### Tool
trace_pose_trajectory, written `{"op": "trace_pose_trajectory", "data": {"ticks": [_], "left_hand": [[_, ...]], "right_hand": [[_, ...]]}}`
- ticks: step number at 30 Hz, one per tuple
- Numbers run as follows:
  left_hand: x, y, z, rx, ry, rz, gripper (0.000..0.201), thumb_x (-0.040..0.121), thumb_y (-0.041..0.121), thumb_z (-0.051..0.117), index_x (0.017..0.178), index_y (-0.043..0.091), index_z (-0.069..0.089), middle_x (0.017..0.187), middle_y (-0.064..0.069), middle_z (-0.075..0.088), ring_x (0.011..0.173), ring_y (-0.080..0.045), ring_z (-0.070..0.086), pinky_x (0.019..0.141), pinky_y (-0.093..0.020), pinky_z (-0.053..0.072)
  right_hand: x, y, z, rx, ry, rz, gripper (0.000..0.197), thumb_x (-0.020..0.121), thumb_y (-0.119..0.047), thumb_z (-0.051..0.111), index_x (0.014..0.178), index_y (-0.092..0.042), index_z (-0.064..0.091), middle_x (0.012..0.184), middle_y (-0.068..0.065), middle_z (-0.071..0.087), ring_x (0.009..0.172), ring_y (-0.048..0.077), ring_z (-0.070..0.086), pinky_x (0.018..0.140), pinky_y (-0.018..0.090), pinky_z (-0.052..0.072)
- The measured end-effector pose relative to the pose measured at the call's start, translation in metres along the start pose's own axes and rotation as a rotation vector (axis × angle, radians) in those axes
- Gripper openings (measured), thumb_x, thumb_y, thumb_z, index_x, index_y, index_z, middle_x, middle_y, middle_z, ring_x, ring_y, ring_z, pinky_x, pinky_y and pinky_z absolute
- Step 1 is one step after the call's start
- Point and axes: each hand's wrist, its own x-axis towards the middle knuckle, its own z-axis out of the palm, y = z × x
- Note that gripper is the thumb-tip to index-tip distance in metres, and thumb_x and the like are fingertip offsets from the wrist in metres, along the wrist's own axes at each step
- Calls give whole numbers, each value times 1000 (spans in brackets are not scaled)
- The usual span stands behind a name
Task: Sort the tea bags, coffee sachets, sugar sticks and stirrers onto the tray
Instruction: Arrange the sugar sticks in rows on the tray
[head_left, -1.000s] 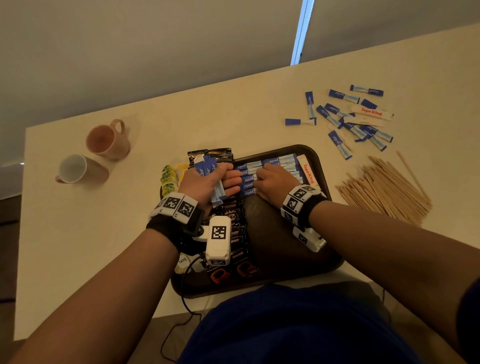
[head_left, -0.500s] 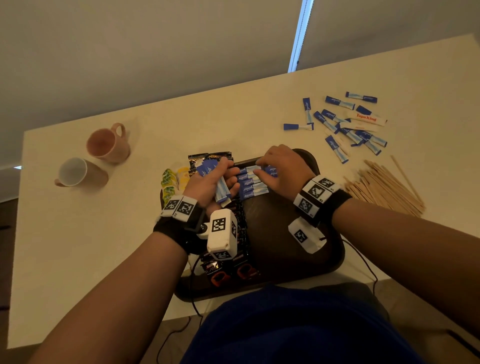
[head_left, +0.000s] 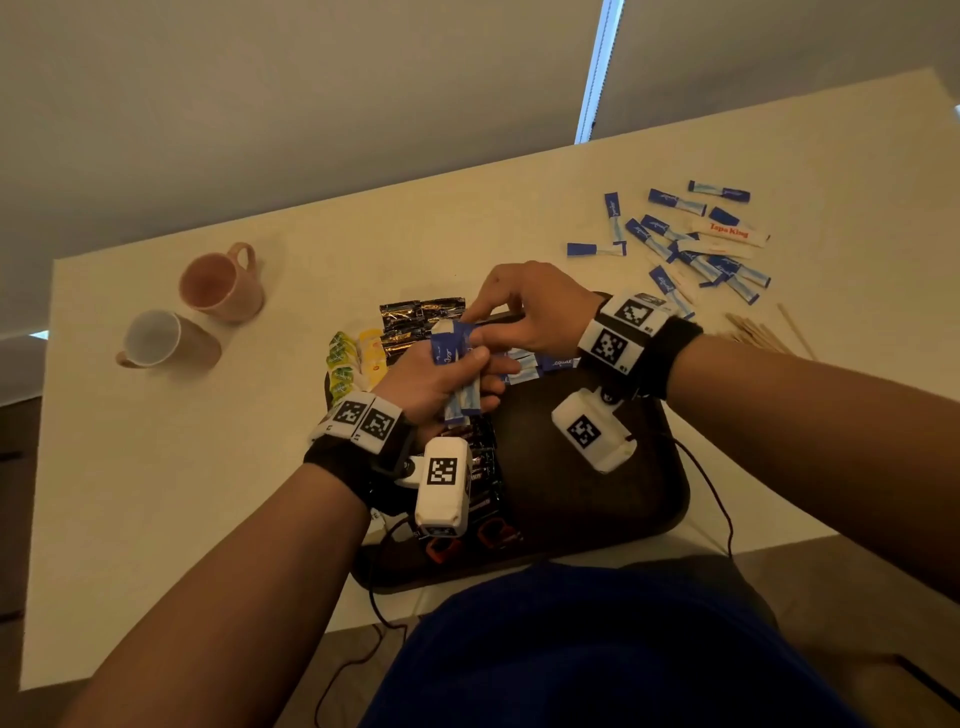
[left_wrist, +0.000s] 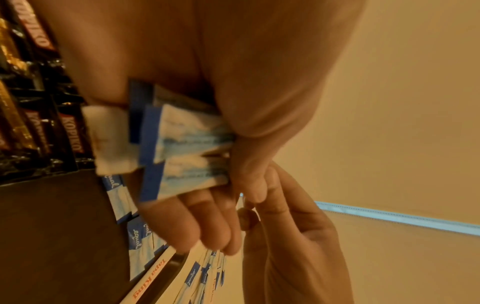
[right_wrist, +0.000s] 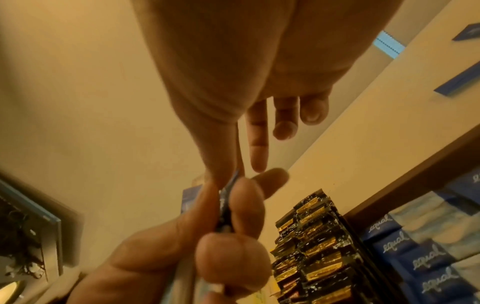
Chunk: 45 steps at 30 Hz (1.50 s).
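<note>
A cream-coloured table (head_left: 156, 493) fills the head view, and the dark brown tray (head_left: 597, 499) sits at its near edge in front of the person. On the tray's left side lie dark Kopiko coffee sachets (left_wrist: 70, 139) in a row; black-and-gold sachets (head_left: 421, 312) sit at its far left corner, with yellow and green tea bags (head_left: 353, 358) just beside them at the tray's left rim. A row of blue "equal" sugar sticks (right_wrist: 426, 257) lies along the tray's far part, with a white Tapa King sachet (left_wrist: 150, 281) at its right end. The left hand (head_left: 441, 379) is raised over the tray with its fingers curled round a bundle of blue-and-white sugar sticks (head_left: 457, 374), held upright in the fist. The right hand (head_left: 530, 312) meets it from the right, thumb and forefinger pinching the top end of the bundle, the other fingers loosely spread. Well apart on the table's far right lie loose sugar sticks (head_left: 691, 244) scattered with another Tapa King sachet (head_left: 732, 232), and near them a heap of wooden stirrers (head_left: 758, 332), partly hidden by the right wrist. To the far left stand a pink mug (head_left: 221, 286) and a second mug with a white inside (head_left: 161, 340).
</note>
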Motion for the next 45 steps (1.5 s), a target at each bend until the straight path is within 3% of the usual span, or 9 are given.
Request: {"op": "trace_pose_trajectory", "data": {"ticks": [3,6,10,21,27,31,36,39,45], "left_hand": [[-2,-1,4,-8,-51,-22,48,87,18,57,128,-6,50,99,-15,74,79,-19,72,69,-30,61],[-2,-3,8,-11,-76,-32,52,88,17,56,133,-8,47,103,-17,73,82,-21,73,72,-32,61],[-1,-4,9,-15,-81,12,45,92,19,56,131,-3,49,106,-19,72,88,-25,72,78,-37,61],[5,-2,4,114,225,-4,19,102,19,51,111,7,62,104,-16,72,93,-28,73,70,-35,62],[6,1,8,272,181,36,18,103,19,49,104,8,63,96,-15,74,81,-25,73,63,-31,62],[9,-2,7,243,319,4,24,104,22,48,102,7,66,97,-20,72,81,-28,73,71,-40,62],[18,-4,-2,234,531,41,27,104,23,49,101,3,67,88,-13,74,77,-26,71,73,-43,61],[16,-1,0,242,493,44,26,104,23,49,101,4,66,92,-14,73,79,-25,71,70,-39,62],[13,1,7,203,409,30,26,103,25,50,100,6,67,89,-14,73,74,-21,71,69,-38,61]], "right_hand": [[0,-5,-1,105,-13,18,16,81,-23,77,97,-20,77,90,-8,67,72,-1,56,66,16,41],[-1,-10,-3,206,-19,67,10,81,-15,77,90,-17,78,85,-3,73,74,16,67,70,30,56],[-5,-8,-6,291,-20,87,9,80,-9,77,89,-10,77,78,-3,73,67,2,66,65,16,52],[-9,9,-20,232,91,237,10,84,-17,75,91,-10,76,81,-3,73,72,6,68,73,27,58],[-7,8,-14,258,116,244,10,82,-16,76,90,-11,77,81,0,73,71,9,67,65,14,54],[-9,14,-17,248,84,257,10,83,-14,75,91,-10,77,80,1,73,70,7,66,63,10,51],[-12,31,-13,18,-169,297,13,82,-18,77,93,-12,77,84,-1,74,69,6,64,66,19,51],[-12,30,-7,-179,-381,311,15,84,-19,74,98,-13,75,90,-2,73,71,5,62,64,16,45],[-6,21,29,-503,-827,342,21,86,-7,70,106,-2,70,111,9,68,103,22,64,89,28,50]]}}
